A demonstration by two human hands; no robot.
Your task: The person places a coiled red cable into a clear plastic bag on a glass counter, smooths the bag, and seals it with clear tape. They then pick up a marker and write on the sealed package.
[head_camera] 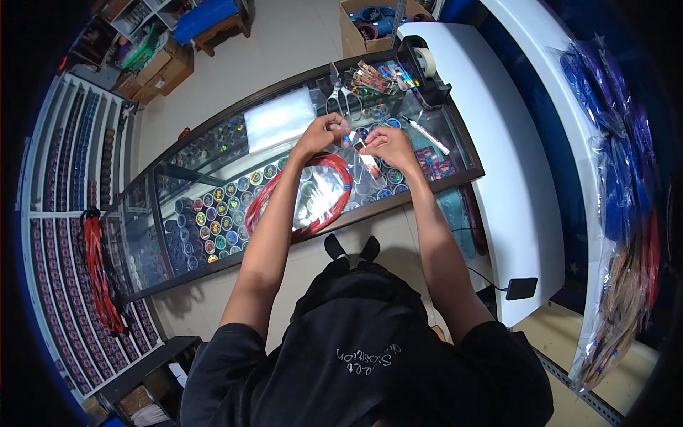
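Observation:
My left hand [323, 134] is over the glass counter, thumb and fingertips pinching a small white-and-blue shiny piece [347, 140]. Close to its right, my right hand [394, 147] holds a narrow printed tag [369, 163], white with red at its lower end. Whether the piece and the tag are joined is too small to tell. Under my left wrist lies a coil of red cord or tubing [341, 200] with a clear plastic bag inside its loop. Scissors [341, 99] with grey-white handles lie just beyond my hands.
A black tape dispenser [421, 80], printed strips [373, 79], a white marker [429, 136] and clear plastic sleeves [280, 118] lie on the glass display counter [475, 172]. Round tins [224, 219] show under the glass. A white curved surface [512, 133] borders the right side.

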